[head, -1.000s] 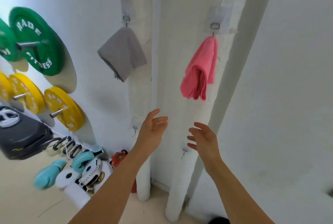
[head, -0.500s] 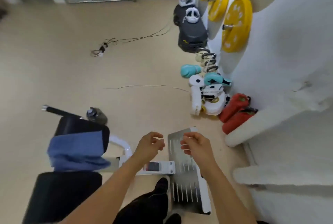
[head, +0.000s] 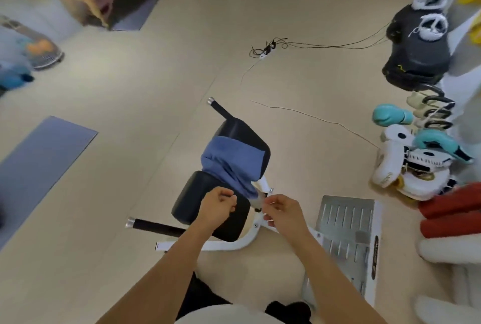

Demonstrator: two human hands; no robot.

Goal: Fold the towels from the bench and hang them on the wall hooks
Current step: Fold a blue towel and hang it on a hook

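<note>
Towel (head: 231, 164) lies draped over bench (head: 244, 136), ready to grab. Your left hand (head: 217, 206) and right hand (head: 282, 210) are curled, holding nothing.

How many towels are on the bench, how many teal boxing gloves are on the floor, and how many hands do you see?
Blue towel on the bench: 1
Teal boxing gloves: 2
Hands, left hand and right hand: 2
Total: 5
</note>
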